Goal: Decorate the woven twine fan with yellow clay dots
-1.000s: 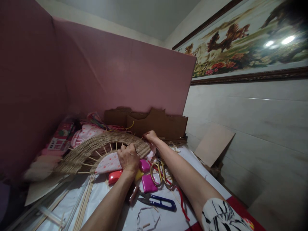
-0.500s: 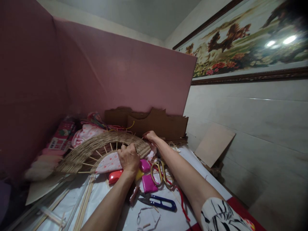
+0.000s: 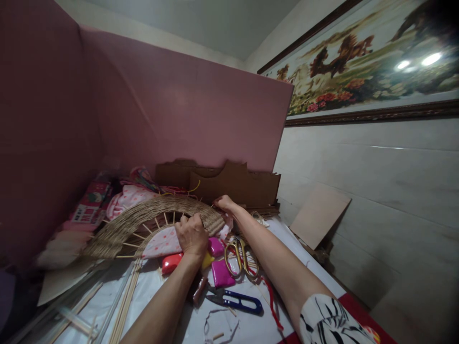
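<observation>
Brown straw forms the woven fan (image 3: 150, 210) near our table's (image 3: 193, 320) far edge. Our left hand (image 3: 191, 233) closes over its inner rim, seemingly steadying it; our right hand (image 3: 224, 203) bunches by its outer edge, grip hidden. Scissors (image 3: 242, 258) and snips (image 3: 226, 301) lie nearer, probably for reach.

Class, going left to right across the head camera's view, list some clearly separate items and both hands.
Printed pink package → wooden sticks → red packet → left hand → right hand → red cord → leaning board.
</observation>
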